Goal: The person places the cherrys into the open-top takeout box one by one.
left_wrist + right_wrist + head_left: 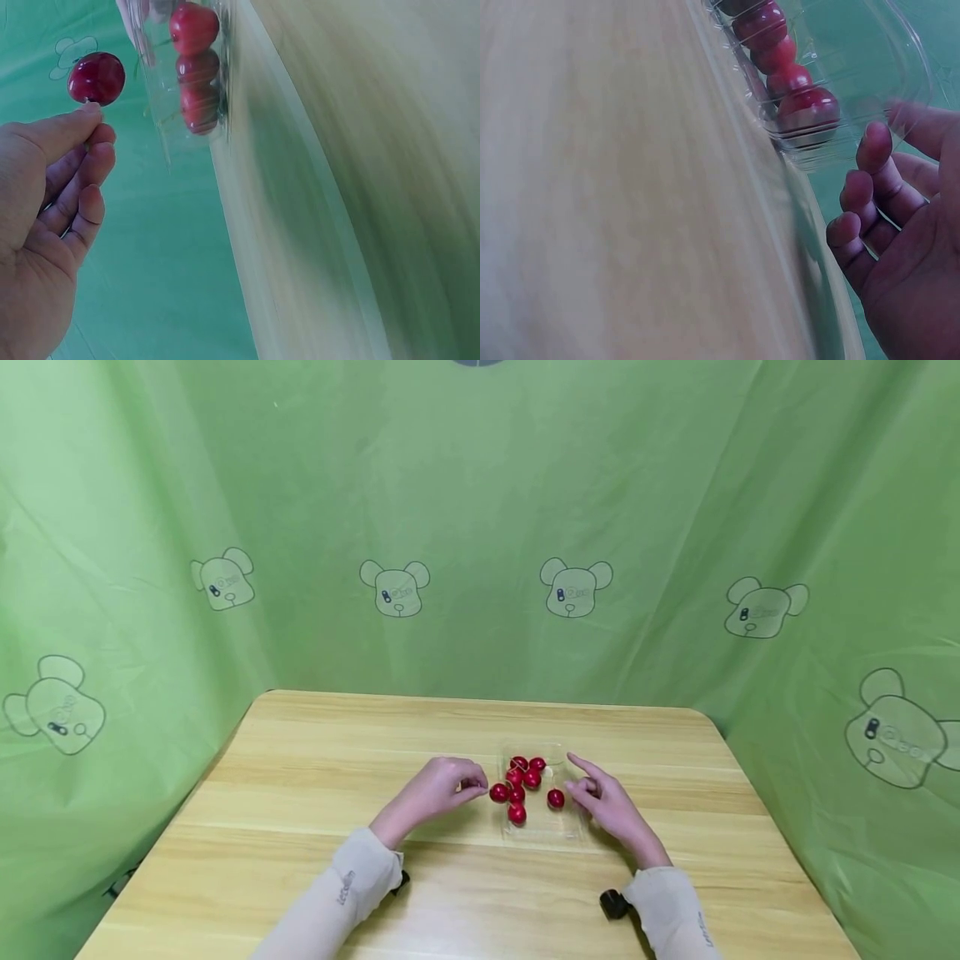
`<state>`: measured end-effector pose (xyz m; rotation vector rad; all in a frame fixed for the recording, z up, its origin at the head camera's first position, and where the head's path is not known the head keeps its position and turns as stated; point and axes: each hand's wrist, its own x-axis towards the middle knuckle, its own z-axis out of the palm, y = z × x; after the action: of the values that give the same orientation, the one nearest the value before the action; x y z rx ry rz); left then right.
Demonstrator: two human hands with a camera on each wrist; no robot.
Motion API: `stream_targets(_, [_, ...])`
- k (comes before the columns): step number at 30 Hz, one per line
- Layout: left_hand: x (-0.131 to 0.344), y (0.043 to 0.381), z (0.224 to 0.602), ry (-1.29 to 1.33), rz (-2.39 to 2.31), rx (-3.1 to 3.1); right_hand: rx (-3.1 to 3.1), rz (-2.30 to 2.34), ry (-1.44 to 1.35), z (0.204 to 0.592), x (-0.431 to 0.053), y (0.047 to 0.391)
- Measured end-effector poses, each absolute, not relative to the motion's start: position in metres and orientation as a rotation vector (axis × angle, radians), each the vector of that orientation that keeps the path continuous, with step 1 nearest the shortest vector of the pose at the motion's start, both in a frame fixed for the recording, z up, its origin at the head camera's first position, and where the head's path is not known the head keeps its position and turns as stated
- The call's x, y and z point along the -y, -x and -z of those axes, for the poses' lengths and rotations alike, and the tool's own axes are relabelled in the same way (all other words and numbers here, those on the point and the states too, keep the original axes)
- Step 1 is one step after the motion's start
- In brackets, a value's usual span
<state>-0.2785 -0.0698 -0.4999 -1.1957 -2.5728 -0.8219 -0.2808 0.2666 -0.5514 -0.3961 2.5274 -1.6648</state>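
Note:
A clear plastic container (543,833) sits on the table with several red cherries (808,112) in it. My left hand (448,783) is at the container's left side, thumb and forefinger pinching one cherry (97,78) at its stem end. In the left wrist view that cherry hangs apart from the container wall, beyond the fingertips. At the container's right side is my right hand (603,802), its forefinger reaching along the rim and the other fingers loosely bent. The right wrist view shows that forefinger (922,126) at the clear wall; whether it touches is hard to tell.
The wooden table (315,777) has rounded far corners. A green curtain (480,643) printed with bear heads surrounds it on the back and both sides. A black device (613,904) is on the right wrist.

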Motion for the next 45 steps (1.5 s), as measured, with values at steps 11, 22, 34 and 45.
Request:
stream_targets(11, [0.052,0.279,0.501,1.229,0.756,2.578,-2.527,1.66,0.397,0.552,-0.266,0.28])
stream_targets(22, [0.031,0.28,0.503,1.222,0.748,2.576,-2.52,1.656,0.374,0.55,-0.266,0.28])
stream_targets(34, [0.017,0.279,0.506,1.228,0.628,2.6,-2.54,1.646,0.399,0.551,-0.266,0.28])
stream_targets(45, [0.007,0.277,0.508,1.216,0.535,2.619,-2.546,1.638,0.405,0.55,-0.266,0.28])
